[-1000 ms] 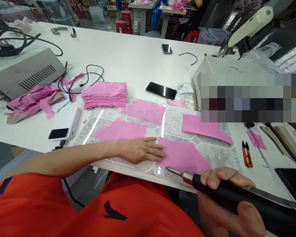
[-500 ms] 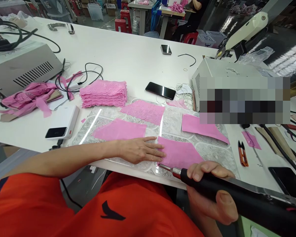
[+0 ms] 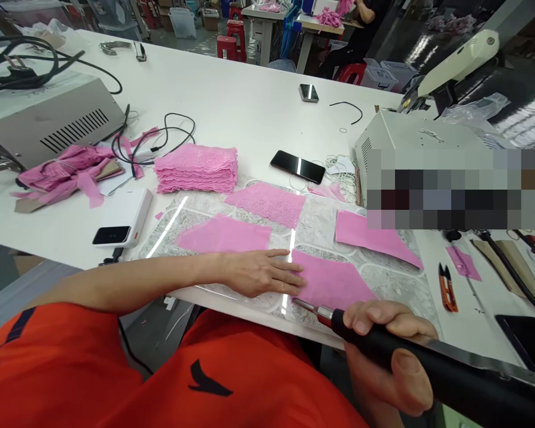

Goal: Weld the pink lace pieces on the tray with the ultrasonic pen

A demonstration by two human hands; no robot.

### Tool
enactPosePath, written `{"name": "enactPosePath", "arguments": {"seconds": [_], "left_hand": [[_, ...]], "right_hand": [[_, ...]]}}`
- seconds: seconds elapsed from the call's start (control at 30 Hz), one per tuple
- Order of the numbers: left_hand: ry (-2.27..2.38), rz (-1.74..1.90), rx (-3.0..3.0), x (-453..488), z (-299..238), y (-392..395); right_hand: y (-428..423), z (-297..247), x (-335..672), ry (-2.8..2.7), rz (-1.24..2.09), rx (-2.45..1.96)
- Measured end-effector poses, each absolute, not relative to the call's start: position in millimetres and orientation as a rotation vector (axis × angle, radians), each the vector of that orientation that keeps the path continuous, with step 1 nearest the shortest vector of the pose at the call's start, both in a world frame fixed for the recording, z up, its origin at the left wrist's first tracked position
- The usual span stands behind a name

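My left hand [image 3: 252, 273] lies flat with its fingers stretched out, the fingertips on the left edge of a pink fabric piece [image 3: 332, 279]. My right hand [image 3: 395, 345] is wrapped round a thick black handheld tool [image 3: 468, 371] with a slim metal tip. That tip is at the lower left corner of the same fabric piece, just below my left fingertips. Around it on a clear, marbled mat [image 3: 323, 223] lie another plain pink piece [image 3: 225, 233], a lace-textured pink piece [image 3: 270, 203] and a pink piece with a curved edge [image 3: 377, 238].
Behind the mat stand a stack of pink lace pieces [image 3: 196, 169] and a black phone [image 3: 298, 166]. A white power bank [image 3: 131, 217] sits left. Grey metal boxes [image 3: 56, 116] flank the table. Orange thread snips [image 3: 447, 288] lie right. A person [image 3: 354, 35] sits at a far table.
The camera view has shifted slightly, so most things appear a little further right. Both hands, the tool and the fabric keep nearly the same places relative to one another.
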State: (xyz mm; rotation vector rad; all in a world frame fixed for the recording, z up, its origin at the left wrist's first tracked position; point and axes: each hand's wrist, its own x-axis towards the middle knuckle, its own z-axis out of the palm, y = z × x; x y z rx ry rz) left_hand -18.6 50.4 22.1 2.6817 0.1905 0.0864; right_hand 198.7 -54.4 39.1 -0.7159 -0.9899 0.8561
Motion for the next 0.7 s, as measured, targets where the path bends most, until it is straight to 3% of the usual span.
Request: {"name": "enactPosePath", "arguments": {"seconds": [0.27, 0.7], "left_hand": [[0.43, 0.363, 2.625, -70, 46, 55], [0.605, 0.149, 2.709, -110, 26, 41]], "right_hand": [[-49, 43, 200, -0.889, 0.89, -0.676], [-31, 38, 162, -0.931, 0.944, -0.615]]}}
